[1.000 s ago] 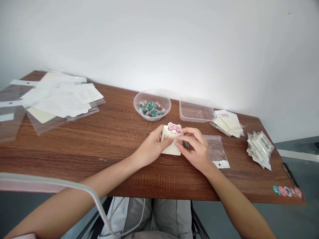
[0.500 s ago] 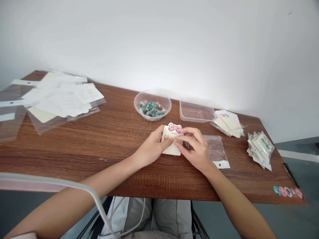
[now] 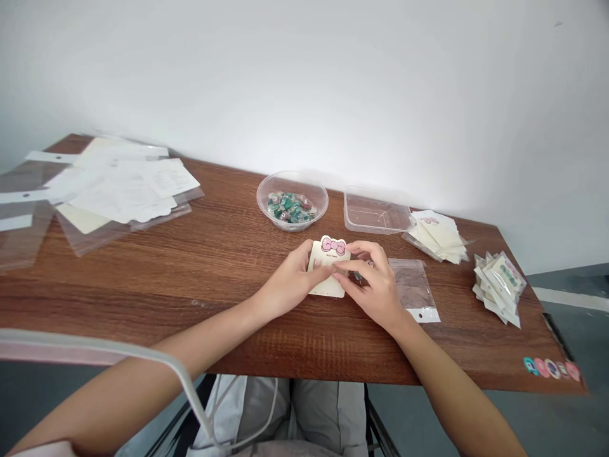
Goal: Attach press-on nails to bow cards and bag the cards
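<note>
From where I stand, the hands have barely shifted. The right-hand grip (image 3: 373,285) has drawn its fingers in a touch, and a little more of the cream card with the pink bow top (image 3: 328,252) now shows at its upper right corner. The bigger change is the whole view, which has drifted slightly: the clear round plastic bowl of green-wrapped sweets (image 3: 292,202) sits a little further right, and the stack of bagged cream cards (image 3: 499,291) at the far end of the brown wood-grain bench (image 3: 143,285) has slid lower and rightward.
</note>
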{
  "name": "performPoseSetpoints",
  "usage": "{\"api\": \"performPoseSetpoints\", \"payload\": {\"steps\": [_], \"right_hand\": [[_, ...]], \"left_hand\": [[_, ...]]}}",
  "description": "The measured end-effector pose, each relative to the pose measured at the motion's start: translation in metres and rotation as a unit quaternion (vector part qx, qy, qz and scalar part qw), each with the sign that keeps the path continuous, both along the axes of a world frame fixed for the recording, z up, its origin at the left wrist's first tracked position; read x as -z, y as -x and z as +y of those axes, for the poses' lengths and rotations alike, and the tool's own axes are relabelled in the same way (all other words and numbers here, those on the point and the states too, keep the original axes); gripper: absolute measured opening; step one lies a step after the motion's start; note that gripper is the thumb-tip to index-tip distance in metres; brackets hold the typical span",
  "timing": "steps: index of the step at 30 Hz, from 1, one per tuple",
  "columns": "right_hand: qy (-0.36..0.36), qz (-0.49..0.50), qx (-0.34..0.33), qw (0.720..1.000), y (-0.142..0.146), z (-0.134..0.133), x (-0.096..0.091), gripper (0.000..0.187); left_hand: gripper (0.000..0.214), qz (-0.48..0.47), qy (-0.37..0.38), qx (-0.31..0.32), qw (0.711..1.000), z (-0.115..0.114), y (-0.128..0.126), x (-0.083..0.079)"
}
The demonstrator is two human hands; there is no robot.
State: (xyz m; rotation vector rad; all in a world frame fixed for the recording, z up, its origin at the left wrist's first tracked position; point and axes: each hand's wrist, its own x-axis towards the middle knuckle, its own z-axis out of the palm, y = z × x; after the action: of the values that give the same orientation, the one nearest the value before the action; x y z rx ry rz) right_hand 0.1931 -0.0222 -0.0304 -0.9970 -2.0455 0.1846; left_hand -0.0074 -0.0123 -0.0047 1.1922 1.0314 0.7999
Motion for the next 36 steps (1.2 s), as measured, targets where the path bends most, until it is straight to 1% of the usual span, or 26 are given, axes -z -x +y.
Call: {"api": "performPoseSetpoints", "payload": {"steps": [5,16,21,25,27,30,33,34,36], "right_hand": [[-0.015,-0.006,0.012,1.0,-0.0002,-0.0002,0.0,0.01],[-0.025,0.003,0.01,1.0,-0.0009,0.0001,0.0014,0.012],[-0.023,0.007,0.005,1.0,-0.0012,0.0012,0.0017,0.012],[-0.023,0.015,0.011,1.0,-0.0015,0.0014,0.0023,0.011],[-0.024,0.015,0.015,0.999,-0.0016,0.0015,0.0027,0.011],[-0.028,0.014,0.017,0.999,-0.0015,0.0019,0.003,0.01],[-0.035,0.012,0.016,0.999,-0.002,0.0022,0.0026,0.013],[-0.034,0.013,0.015,0.999,-0.0025,0.0022,0.0022,0.018],[-0.029,0.02,0.008,0.999,-0.0044,0.0019,0.0011,0.035]], "left_hand": [[0.041,-0.007,-0.003,-0.002,1.0,-0.0003,-0.0004,0.0006],[0.042,-0.015,-0.001,0.012,1.0,-0.0002,0.0007,0.0033],[0.039,-0.002,-0.013,0.014,1.0,-0.0002,0.0009,0.0033],[0.033,0.022,-0.036,0.024,0.999,0.0003,0.0019,0.0028],[0.034,0.022,-0.036,0.028,0.999,0.0007,0.0021,0.0023],[0.035,-0.015,-0.001,0.025,1.0,0.0011,0.0014,0.0019],[0.037,-0.087,0.059,0.01,0.994,0.0009,0.0004,0.0029],[0.038,-0.11,0.078,0.004,0.991,0.0009,0.0002,0.0033],[0.041,-0.151,0.108,-0.008,0.983,0.0012,0.0004,0.0033]]}}
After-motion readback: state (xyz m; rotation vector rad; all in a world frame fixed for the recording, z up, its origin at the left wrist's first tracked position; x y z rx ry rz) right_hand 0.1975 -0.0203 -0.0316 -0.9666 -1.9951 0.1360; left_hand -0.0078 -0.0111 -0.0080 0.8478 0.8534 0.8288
